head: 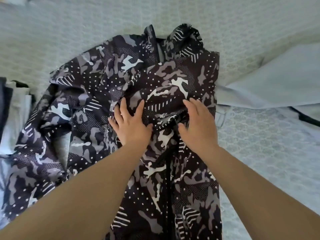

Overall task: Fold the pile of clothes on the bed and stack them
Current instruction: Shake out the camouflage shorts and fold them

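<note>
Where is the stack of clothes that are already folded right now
In the head view, the folded stack sits at the far left edge on the bed, just left of the camouflage jacket that both hands are pressing flat.

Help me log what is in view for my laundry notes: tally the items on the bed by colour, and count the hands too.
Black, grey and white camouflage jacket: 1
Pale blue garment at the right: 1
Stack of clothes at the left edge, separate pieces too cropped to count: 1
Hands: 2, the left hand and right hand, both flat on the jacket
Total: 5
</note>
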